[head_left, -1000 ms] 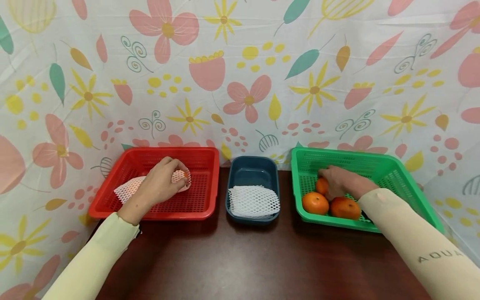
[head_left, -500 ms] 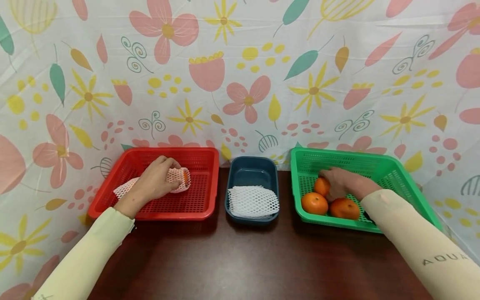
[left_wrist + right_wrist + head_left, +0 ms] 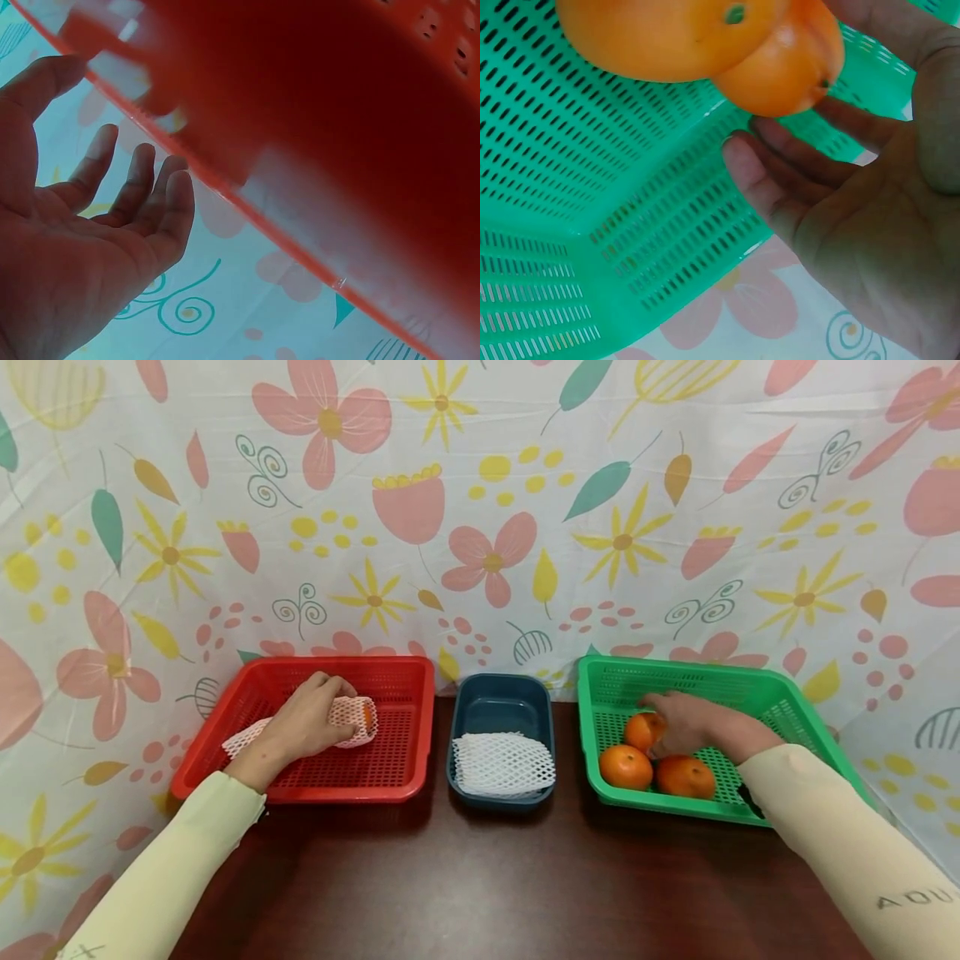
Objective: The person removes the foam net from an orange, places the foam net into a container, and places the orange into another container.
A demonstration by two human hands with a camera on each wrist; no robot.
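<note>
My left hand (image 3: 303, 718) is in the red basket (image 3: 405, 789), its thumb and fingers beside an orange in a foam net (image 3: 360, 721). The left wrist view shows the left hand (image 3: 82, 217) with loosely bent fingers and nothing discernible between them. My right hand (image 3: 693, 722) is in the green basket (image 3: 813, 722), beside a small orange (image 3: 642, 731). In the right wrist view, the right hand's fingers (image 3: 765, 169) bend loosely near that orange (image 3: 787, 71); one fingertip appears to touch its edge. Two more oranges (image 3: 625, 767) lie in front.
Between the baskets stands a blue tray (image 3: 502, 685) with white foam nets (image 3: 501, 764) lying in its front half. All three containers stand on a dark brown table (image 3: 480, 877), against a flower-patterned cloth (image 3: 487, 485).
My right hand has shifted slightly right, exposing more of the small orange. The left hand has drawn back slightly left, and more of the netted orange shows.
</note>
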